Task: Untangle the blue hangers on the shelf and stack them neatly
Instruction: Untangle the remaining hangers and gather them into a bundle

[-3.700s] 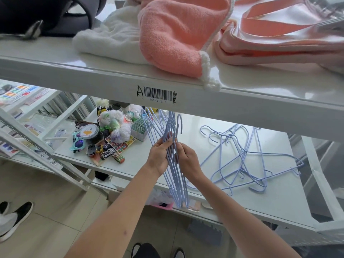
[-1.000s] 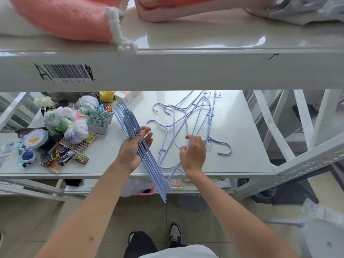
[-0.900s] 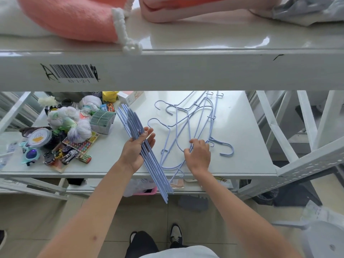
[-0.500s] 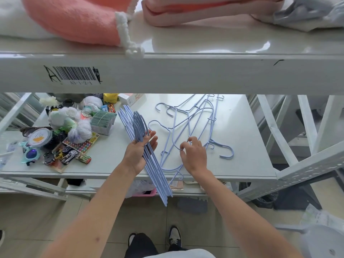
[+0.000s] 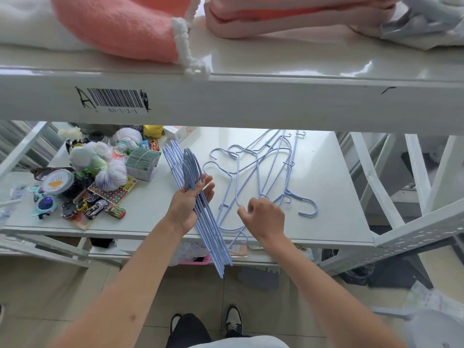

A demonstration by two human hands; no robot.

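While stacked in left hand (image 5: pixel 188 206), hangers (image 5: pixel 200 204) (blue)

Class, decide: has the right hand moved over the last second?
Yes. The right hand has lifted slightly off the loose hangers, drawing back towards the shelf's front edge, its fingers now curled.

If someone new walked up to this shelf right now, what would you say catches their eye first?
Probably the bundle of blue hangers gripped in the left hand, slanting down past the front edge of the shelf. Just right of it, a loose tangle of hangers lies on the shelf, with the right hand curled at its near end. Overhead, a pink towel sits on the upper shelf.
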